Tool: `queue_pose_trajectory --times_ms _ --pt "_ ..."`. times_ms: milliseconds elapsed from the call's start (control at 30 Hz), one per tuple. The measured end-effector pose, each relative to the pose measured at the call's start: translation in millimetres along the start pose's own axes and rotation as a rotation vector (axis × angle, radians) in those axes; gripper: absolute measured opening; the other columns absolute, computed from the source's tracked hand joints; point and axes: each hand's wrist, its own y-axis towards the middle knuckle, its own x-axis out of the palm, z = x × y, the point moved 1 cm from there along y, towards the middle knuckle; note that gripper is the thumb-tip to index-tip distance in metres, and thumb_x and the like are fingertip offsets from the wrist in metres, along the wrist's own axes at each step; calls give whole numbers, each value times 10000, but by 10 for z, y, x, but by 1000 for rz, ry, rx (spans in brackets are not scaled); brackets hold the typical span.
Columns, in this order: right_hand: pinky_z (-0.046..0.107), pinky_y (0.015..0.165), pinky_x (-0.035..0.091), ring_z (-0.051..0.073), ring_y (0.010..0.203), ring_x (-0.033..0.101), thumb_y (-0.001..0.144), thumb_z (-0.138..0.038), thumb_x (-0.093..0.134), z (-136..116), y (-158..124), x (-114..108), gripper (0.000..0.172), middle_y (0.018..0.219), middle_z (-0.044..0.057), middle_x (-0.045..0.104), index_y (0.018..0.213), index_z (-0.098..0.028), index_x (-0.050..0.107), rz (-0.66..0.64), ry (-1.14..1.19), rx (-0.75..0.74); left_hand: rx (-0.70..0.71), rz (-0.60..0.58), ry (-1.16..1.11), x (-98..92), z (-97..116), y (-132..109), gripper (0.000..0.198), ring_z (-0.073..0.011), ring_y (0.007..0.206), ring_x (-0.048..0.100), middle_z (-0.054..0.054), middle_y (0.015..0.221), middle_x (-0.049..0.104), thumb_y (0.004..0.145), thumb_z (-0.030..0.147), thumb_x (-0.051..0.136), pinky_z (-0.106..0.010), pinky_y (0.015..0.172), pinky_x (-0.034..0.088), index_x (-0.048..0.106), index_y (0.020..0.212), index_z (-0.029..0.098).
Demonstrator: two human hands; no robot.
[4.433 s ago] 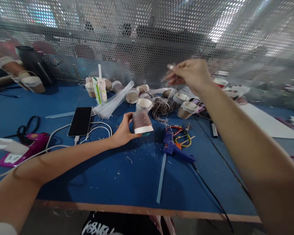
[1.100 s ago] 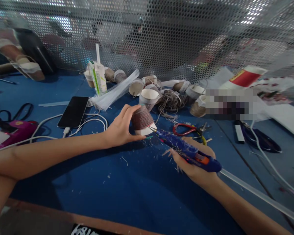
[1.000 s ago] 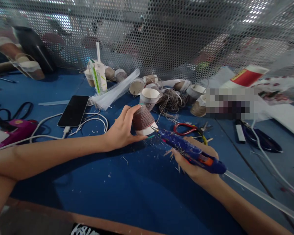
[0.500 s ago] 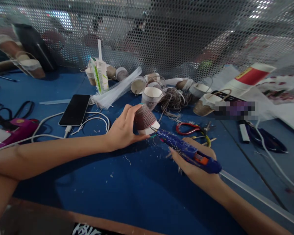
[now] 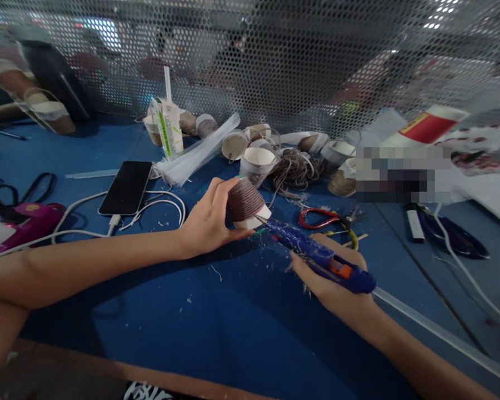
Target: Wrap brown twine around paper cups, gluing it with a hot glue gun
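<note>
Glue gun now in right hand

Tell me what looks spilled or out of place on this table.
Pale scraps litter the blue tabletop near the left hand, like unswept debris. Behind and right of the wrapped cup it holds, gray cord lies tangled rather than neatly coiled.

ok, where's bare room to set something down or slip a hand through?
Widest: the table between the left hand, right hand and front edge; only small scraps. Smaller: far left, between black bottle and drink carton. Crowded: beyond the hands, with cups, tangled twine, whitish strips; also around the phone.
</note>
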Motion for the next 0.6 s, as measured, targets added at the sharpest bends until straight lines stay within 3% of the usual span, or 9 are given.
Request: queue_pose_trajectory --times_ms 400,600 --pt "245 360 446 137 353 548 739 -332 585 -72 16 15 247 465 -8 572 536 -228 491 68 -23 117 71 72 46 16 13 9 840 -237 986 598 -98 1099 525 743 476 786 -371 792 594 321 1369 163" --pt "246 355 424 143 357 547 730 -331 586 -98 40 14 251 464 1 566 525 -229 485 77 1 95 81 96 56 25 9 7 844 -225 970 595 -89 1084 522 735 485 792 -364 793 602 331 1364 163"
